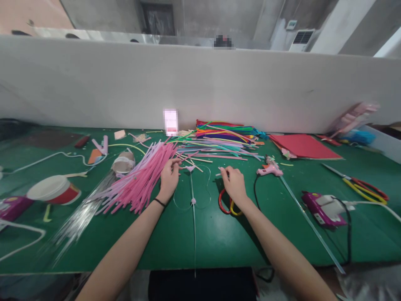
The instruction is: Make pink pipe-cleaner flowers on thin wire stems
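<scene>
Between the left hand point(170, 179) and right hand point(233, 183), tail toward six o'clock, lay the thin stick point(194, 234), seemingly light, springy and best pinched below its pale bead point(193, 201); either hand's hold was impossible to tell.

Tabletop point(169, 246): smooth, faintly glossy. Partition point(125, 83), far: smooth, matt. Pink stems point(145, 177), left: matt, fuzzy. Rods point(84, 209), near left: clear plastic, glossy. Cup point(69, 194), left: smooth paper. Sheet point(303, 146), far right: matt paper. Glue gun point(271, 169), right: smooth plastic. Scissors point(347, 179), right: metal blades, plastic handles.
</scene>
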{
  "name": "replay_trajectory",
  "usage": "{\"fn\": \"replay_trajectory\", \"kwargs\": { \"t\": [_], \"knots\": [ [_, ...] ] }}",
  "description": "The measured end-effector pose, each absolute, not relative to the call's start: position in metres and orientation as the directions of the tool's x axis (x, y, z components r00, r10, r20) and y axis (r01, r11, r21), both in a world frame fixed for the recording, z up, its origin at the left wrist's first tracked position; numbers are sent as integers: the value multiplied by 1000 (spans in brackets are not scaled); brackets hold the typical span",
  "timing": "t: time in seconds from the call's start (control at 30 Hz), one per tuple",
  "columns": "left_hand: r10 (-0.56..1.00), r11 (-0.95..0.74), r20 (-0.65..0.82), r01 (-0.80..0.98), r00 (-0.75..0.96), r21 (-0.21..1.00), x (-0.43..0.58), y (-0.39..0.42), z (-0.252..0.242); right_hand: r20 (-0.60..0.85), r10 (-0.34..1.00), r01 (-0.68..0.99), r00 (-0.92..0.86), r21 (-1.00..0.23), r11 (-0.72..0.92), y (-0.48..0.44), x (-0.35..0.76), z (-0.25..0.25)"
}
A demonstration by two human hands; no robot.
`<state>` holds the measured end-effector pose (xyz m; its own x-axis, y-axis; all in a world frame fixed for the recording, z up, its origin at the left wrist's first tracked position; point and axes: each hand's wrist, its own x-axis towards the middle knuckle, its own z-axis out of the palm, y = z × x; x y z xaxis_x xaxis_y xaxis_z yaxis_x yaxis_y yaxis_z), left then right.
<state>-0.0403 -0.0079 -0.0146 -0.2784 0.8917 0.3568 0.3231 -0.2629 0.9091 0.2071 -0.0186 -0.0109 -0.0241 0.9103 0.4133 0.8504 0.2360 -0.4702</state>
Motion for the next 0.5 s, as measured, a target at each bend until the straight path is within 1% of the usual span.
{"fn": "replay_trajectory", "kwargs": {
  "t": [0.1, 0.2, 0.27, 0.4, 0.5],
  "knots": [
    [884, -266, 366, 331, -292, 905, -41, -9, -14, 429, 903, 852, -15, -467, 236, -1, 201, -5],
    [877, -271, 374, 331, -302, 904, -42, -9, -15, 413, 909, 835, -52, -481, 267, 15, 197, 2],
    [882, -269, 370, 334, -291, 903, -44, -7, -17, 402, 914, 846, -55, -468, 257, 19, 200, 3],
    [903, -251, 353, 367, -243, 896, -46, -4, -22, 377, 926, 932, -13, -330, 147, 8, 213, -6],
    [911, -247, 349, 387, -219, 888, -45, -5, -24, 301, 953, 957, -18, -270, 103, 0, 221, -16]
  ]
}}
